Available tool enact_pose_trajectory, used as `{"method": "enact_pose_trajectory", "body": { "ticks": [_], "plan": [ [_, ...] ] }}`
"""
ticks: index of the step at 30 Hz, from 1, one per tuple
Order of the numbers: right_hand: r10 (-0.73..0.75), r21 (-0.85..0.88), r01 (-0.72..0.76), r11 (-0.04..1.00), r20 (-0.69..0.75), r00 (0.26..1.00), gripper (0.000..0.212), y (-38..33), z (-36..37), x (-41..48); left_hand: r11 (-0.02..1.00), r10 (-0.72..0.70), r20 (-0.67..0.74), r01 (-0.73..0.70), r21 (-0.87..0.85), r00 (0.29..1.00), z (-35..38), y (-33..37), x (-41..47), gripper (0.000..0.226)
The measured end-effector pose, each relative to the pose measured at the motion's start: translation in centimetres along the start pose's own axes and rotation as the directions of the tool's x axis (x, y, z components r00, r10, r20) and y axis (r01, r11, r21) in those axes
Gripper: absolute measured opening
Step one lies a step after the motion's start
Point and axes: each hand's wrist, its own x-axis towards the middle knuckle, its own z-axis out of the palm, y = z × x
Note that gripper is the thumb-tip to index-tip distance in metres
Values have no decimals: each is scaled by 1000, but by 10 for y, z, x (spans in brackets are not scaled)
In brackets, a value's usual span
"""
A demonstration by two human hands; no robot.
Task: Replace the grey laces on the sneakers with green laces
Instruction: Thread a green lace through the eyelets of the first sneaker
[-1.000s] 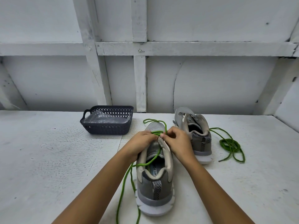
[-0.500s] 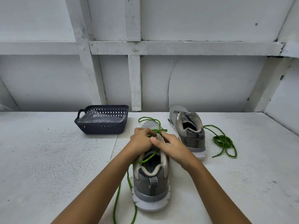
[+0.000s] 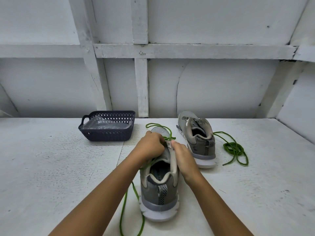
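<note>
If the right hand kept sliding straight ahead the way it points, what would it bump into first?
Probably the green lace looped over the toe of the near sneaker, just ahead of the right hand. The hand grips that sneaker's side; depth is hard to judge.

Matt mesh-cloth sneaker (image 3: 159, 181), woven green lace (image 3: 131, 201), perforated plastic basket (image 3: 109, 133), rough painted table (image 3: 51, 167).

White panel wall (image 3: 221, 86) crossed by white wooden battens (image 3: 141, 86), one horizontal, others upright or slanted. Below it, a white tabletop (image 3: 51, 167), paint rough and speckled. Light soft, even.
</note>
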Motion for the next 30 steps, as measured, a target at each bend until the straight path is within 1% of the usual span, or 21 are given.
{"method": "enact_pose_trajectory", "body": {
  "ticks": [4, 7, 9, 11, 12, 13, 14, 15, 16, 17, 18, 19, 20, 21, 22, 23, 24, 25, 27, 28, 30],
  "plan": [
    [-12, -40, 11, 999, -16, 1000, 28, 1, 2, 1, 1000, 0, -52, 1, 18, 999, 7, -2, 6, 20],
    [16, -69, -18, 997, -36, 999, 30, 3, 5, 3, 1000, -22, -46, 22, 11, 999, 7, -2, 8, 20],
    [19, -78, -23, 997, -56, 998, 29, 3, 6, 3, 998, -9, -67, 5, -67, 998, 5, -4, 6, 19],
    [12, -87, -17, 996, -60, 998, 29, 2, 7, 2, 969, -16, -126, -16, -248, 992, -5, -6, -5, 20],
    [6, -96, -12, 995, -62, 998, 30, 2, 6, 0, 899, -58, -151, -14, -438, 987, -12, -8, -12, 21],
    [4, -99, -10, 995, -63, 998, 31, 3, 6, -1, 736, -111, -143, -16, -676, 984, -20, -11, -19, 23],
    [5, -99, -11, 995, -62, 998, 32, 3, 5, -2, 479, -134, -107, -31, -877, 985, -31, -14, -26, 27],
    [9, -95, -15, 995, -62, 998, 32, 4, 5, -2, 220, -121, -94, -65, -973, 988, -43, -21, -31, 31],
    [13, -91, -18, 996, -64, 998, 33, 3, 4, -2, 35, -111, -110, -107, -994, 988, -55, -30, -36, 33],
    [16, -85, -22, 996, -69, 997, 33, 4, 4, -2, -75, -126, -142, -152, -986, 982, -65, -42, -38, 31],
    [16, -80, -22, 997, -74, 997, 33, 4, 4, -3, -123, -163, -171, -192, -974, 972, -76, -53, -41, 27],
    [17, -74, -23, 997, -76, 997, 34, 4, 5, -3, -104, -232, -189, -217, -971, 954, -85, -66, -42, 25],
    [16, -72, -22, 997, -77, 997, 34, 4, 6, -4, 2, -313, -216, -227, -974, 925, -93, -76, -42, 25],
    [16, -71, -22, 997, -77, 997, 34, 5, 7, -4, 206, -390, -276, -209, -956, 878, -99, -86, -44, 27],
    [16, -71, -22, 997, -78, 997, 34, 5, 8, -4, 454, -426, -353, -141, -880, 833, -103, -93, -46, 28],
    [16, -72, -22, 997, -80, 997, 34, 6, 8, -4, 670, -417, -416, -35, -741, 808, -104, -98, -47, 28],
    [13, -76, -19, 997, -83, 996, 34, 6, 9, -4, 813, -371, -430, 65, -579, 823, -101, -101, -48, 27],
    [11, -82, -18, 996, -85, 996, 34, 6, 9, -3, 903, -299, -382, 129, -410, 875, -97, -99, -47, 24],
    [2, -86, -10, 996, -86, 996, 35, 6, 9, -2, 989, -130, -194, 115, -88, 972, -83, -86, -45, 18],
    [-1, -82, -6, 997, -85, 996, 35, 6, 9, -1, 998, -51, -134, 55, 25, 990, -75, -77, -41, 19],
    [2, -77, -8, 997, -80, 997, 36, 6, 10, -1, 990, 87, -75, -78, 115, 993, -61, -55, -31, 30]
  ]
}}
